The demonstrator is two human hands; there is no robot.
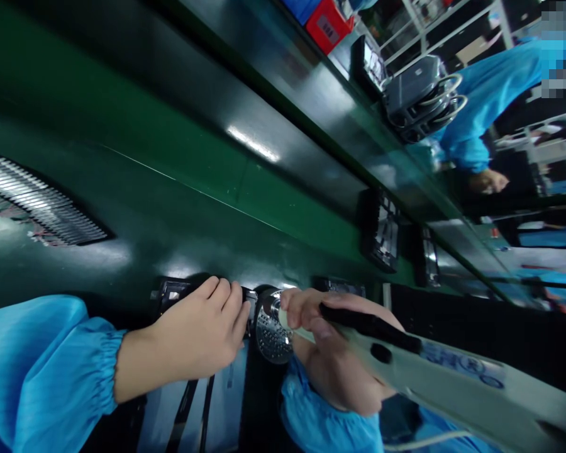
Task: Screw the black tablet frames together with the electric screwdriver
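Observation:
My left hand (200, 330) is closed over the far edge of a black-framed device (172, 292), fingers together and curled down. Below that hand a bluish-grey panel (229, 393) with dark strips is visible. In my right hand (337, 358) is an electric screwdriver (448, 374), pale grey-green with a black lever, its body running to the lower right. The front end of the screwdriver points at a round metal dish (266, 343) of small screws between my hands. Whether its tip touches the screws is hidden by my fingers.
A row of metal strips with wires (47, 207) lies at the left. Black devices (384, 233) stand along the green bench (193, 233). Across the divider are a red bin (329, 26), stacked grey units with cables (412, 94) and a co-worker's blue sleeve (481, 100).

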